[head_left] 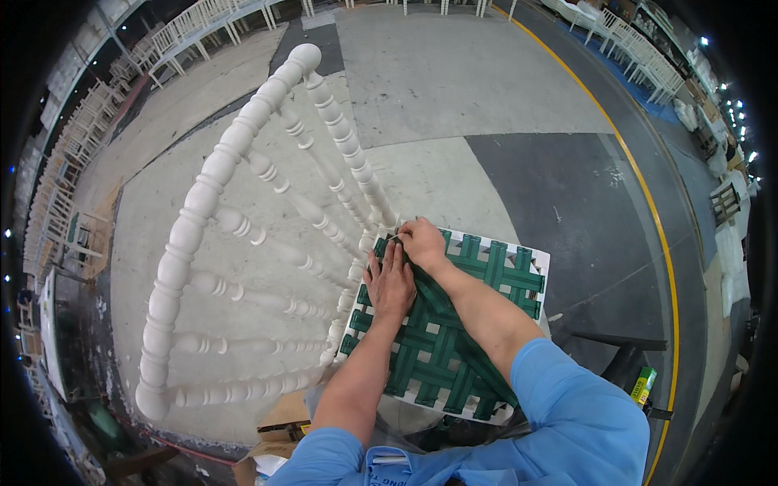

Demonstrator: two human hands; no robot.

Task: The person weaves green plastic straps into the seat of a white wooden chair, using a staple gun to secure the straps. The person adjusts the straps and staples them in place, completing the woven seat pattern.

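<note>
Green woven webbing straps (454,340) cross the white turned-wood chair's (243,243) seat frame. Left hand (391,283) presses flat on them; right hand (421,241) pinches a strap end at the back corner, best pulled taut.

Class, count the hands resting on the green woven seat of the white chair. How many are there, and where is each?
2. The left hand lies flat on the green webbing near the chair back; the right hand pinches at the seat's back corner beside it.
</note>
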